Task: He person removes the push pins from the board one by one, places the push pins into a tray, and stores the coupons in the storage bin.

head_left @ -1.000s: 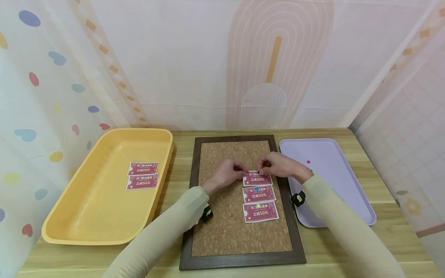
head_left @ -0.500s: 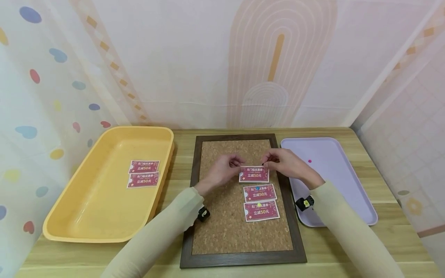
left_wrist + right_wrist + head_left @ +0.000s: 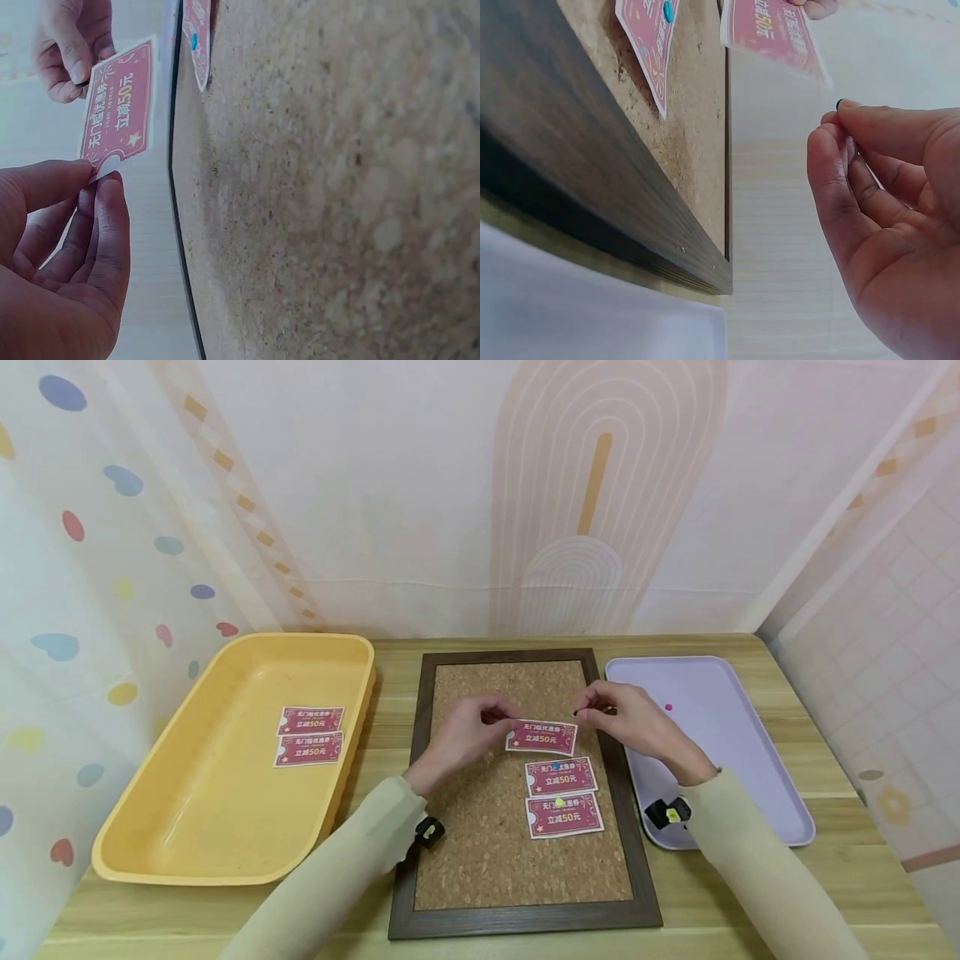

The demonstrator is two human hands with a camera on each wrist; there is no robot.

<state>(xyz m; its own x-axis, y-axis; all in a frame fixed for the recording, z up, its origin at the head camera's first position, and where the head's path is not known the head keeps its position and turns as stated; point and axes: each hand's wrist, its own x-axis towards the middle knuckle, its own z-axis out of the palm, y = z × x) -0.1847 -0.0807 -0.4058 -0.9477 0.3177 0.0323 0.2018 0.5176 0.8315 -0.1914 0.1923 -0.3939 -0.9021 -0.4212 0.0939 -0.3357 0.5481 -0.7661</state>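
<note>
My left hand (image 3: pixel 467 731) pinches a red coupon (image 3: pixel 542 737) by its left end, thumb on top and fingers beneath. In the left wrist view the coupon (image 3: pixel 120 105) is raised above the cork board (image 3: pixel 480 843), slightly tilted. My right hand (image 3: pixel 633 718) is just right of the coupon, apart from it, thumb and forefinger together on a small black pushpin (image 3: pixel 842 104). Only the dark end of that pin shows. Nearer on the board lie two more coupons, the upper one (image 3: pixel 573 781) under a blue pushpin (image 3: pixel 556 767), the lower (image 3: pixel 566 821) under a yellow pushpin (image 3: pixel 558 802).
A yellow tub (image 3: pixel 217 777) on the left contains two more coupons (image 3: pixel 309 749). To the right stands a lilac tray (image 3: pixel 720 727) with a pink pushpin (image 3: pixel 668 707) in it. The board's dark frame (image 3: pixel 525 920) forms a raised edge. A patterned curtain hangs behind the table.
A second ago both hands were at the coupon, close over the board. The left hand has since carried it slightly left, and the right hand has drawn away to the right.
</note>
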